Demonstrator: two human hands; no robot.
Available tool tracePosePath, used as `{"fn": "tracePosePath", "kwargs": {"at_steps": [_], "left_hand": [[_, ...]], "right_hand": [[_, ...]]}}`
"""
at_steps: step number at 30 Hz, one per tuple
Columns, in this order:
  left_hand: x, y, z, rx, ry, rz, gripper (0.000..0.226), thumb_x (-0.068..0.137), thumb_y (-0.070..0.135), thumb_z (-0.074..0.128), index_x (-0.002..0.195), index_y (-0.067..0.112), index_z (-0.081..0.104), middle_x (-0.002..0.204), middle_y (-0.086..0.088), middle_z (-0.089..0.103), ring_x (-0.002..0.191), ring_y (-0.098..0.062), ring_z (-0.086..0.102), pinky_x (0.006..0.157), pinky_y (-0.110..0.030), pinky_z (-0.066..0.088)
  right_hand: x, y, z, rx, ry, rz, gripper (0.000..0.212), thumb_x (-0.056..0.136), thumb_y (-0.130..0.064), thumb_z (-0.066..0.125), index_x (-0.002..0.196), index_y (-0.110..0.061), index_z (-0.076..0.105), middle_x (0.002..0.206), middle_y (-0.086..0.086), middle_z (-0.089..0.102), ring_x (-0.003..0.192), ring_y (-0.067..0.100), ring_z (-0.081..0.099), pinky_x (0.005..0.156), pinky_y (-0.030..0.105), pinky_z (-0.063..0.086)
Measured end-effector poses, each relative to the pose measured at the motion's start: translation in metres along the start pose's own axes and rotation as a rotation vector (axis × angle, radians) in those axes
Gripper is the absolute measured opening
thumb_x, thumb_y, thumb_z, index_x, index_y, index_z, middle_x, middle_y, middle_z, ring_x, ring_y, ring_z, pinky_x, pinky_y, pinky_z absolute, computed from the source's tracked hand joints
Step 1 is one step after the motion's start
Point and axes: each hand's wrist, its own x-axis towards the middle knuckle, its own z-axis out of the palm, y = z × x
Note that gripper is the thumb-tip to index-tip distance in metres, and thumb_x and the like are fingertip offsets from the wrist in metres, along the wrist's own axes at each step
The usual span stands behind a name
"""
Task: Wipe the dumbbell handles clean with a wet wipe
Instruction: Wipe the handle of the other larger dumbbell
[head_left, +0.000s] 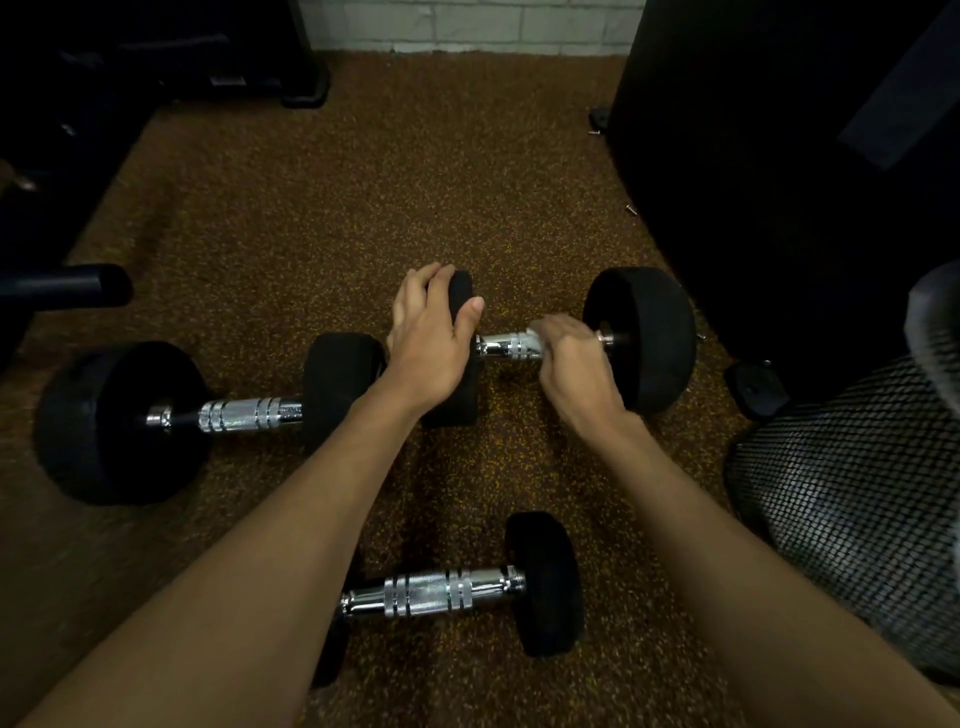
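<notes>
The right hand (571, 364) has its grip clamped round a white wet wipe (535, 339) on the chrome handle (500, 347) of the far dumbbell (647, 338). The left hand (431, 338) clasps that dumbbell's left plate (462, 291), fingers over its top. Open speckled floor (363, 182) lies beyond; a second dumbbell (244, 415) sits just beside on the left and a third dumbbell (431, 592) between the forearms, while a mesh bin (857, 493) and dark equipment (779, 182) crowd the right.

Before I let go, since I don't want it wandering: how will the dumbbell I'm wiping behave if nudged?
The dumbbell probably rolls easily: its black ends look round, and your left hand grips one. It is likely heavy for its size, with thick ends on a chrome handle. The speckled floor looks rubbery, so it should roll rather than slide.
</notes>
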Motion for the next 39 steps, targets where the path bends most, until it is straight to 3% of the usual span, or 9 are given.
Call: {"fn": "tracePosePath", "kwargs": {"at_steps": [4,9,12,16,23,27,31,35,39], "left_hand": [[0.001,-0.001,0.0,0.012,-0.003,0.004,0.054,0.1,0.039,0.034,0.147,0.015,0.024,0.152,-0.005,0.018,0.142,-0.025,0.01,0.113,-0.04,0.015],[0.001,0.0,-0.001,0.012,-0.01,-0.001,0.054,0.1,0.039,0.034,0.147,0.016,0.023,0.153,-0.005,0.016,0.143,-0.025,0.01,0.114,-0.041,0.015],[0.001,0.0,-0.001,0.014,-0.005,0.004,0.054,0.1,0.039,0.034,0.147,0.015,0.024,0.153,-0.006,0.017,0.143,-0.025,0.01,0.114,-0.04,0.014],[0.003,0.0,-0.002,0.017,-0.004,-0.007,0.054,0.1,0.039,0.035,0.147,0.015,0.024,0.153,-0.005,0.017,0.143,-0.025,0.011,0.114,-0.041,0.015],[0.0,-0.001,-0.001,0.021,-0.006,0.017,0.055,0.1,0.038,0.035,0.147,0.014,0.023,0.152,-0.005,0.017,0.142,-0.025,0.011,0.113,-0.041,0.016],[-0.001,-0.002,-0.001,0.013,-0.009,0.023,0.055,0.1,0.038,0.035,0.147,0.014,0.023,0.153,-0.006,0.017,0.143,-0.025,0.009,0.114,-0.043,0.014],[-0.001,-0.001,-0.002,0.007,-0.015,0.014,0.054,0.1,0.039,0.035,0.147,0.015,0.024,0.153,-0.006,0.017,0.143,-0.026,0.008,0.114,-0.044,0.014],[0.001,-0.002,-0.001,0.012,-0.008,0.01,0.054,0.1,0.038,0.035,0.147,0.015,0.024,0.152,-0.005,0.017,0.143,-0.025,0.009,0.114,-0.043,0.014],[0.001,-0.002,-0.001,0.001,-0.003,0.016,0.054,0.1,0.038,0.036,0.147,0.015,0.025,0.152,-0.005,0.018,0.143,-0.025,0.01,0.114,-0.043,0.015]], "right_hand": [[0.006,-0.01,-0.006,-0.005,-0.098,-0.044,0.041,0.081,0.013,0.047,0.115,-0.003,0.063,0.116,0.014,0.064,0.113,0.028,0.056,0.1,0.034,0.042],[-0.024,0.002,-0.01,-0.025,-0.021,0.039,0.067,0.079,0.021,0.046,0.14,-0.008,0.043,0.148,0.011,0.04,0.14,0.024,0.032,0.115,0.022,0.011],[-0.013,0.009,-0.009,-0.047,0.028,0.12,0.046,0.082,0.016,0.046,0.124,0.0,0.055,0.129,0.018,0.056,0.125,0.031,0.048,0.112,0.034,0.03],[0.014,-0.011,-0.005,-0.045,-0.031,0.137,0.019,0.086,0.006,0.049,0.099,0.0,0.062,0.103,0.018,0.063,0.097,0.033,0.058,0.082,0.039,0.045],[-0.006,-0.011,0.003,0.059,-0.028,-0.019,0.05,0.081,0.017,0.046,0.125,-0.003,0.057,0.13,0.015,0.057,0.127,0.028,0.048,0.112,0.034,0.033],[-0.002,-0.001,-0.009,0.066,-0.029,0.012,0.036,0.086,0.01,0.047,0.115,-0.005,0.063,0.116,0.013,0.064,0.109,0.027,0.056,0.095,0.038,0.046],[0.029,0.007,-0.017,0.029,-0.215,0.082,0.019,0.09,-0.001,0.052,0.1,-0.01,0.064,0.099,0.011,0.062,0.089,0.025,0.059,0.075,0.034,0.047],[0.066,-0.005,-0.014,-0.017,-0.534,0.082,0.022,0.091,-0.009,0.053,0.106,-0.017,0.066,0.112,0.012,0.057,0.096,0.023,0.056,0.081,0.031,0.045],[0.073,-0.028,-0.008,0.036,-0.587,0.059,0.024,0.093,-0.01,0.045,0.11,-0.01,0.062,0.117,0.017,0.056,0.108,0.031,0.055,0.082,0.032,0.043]]}}
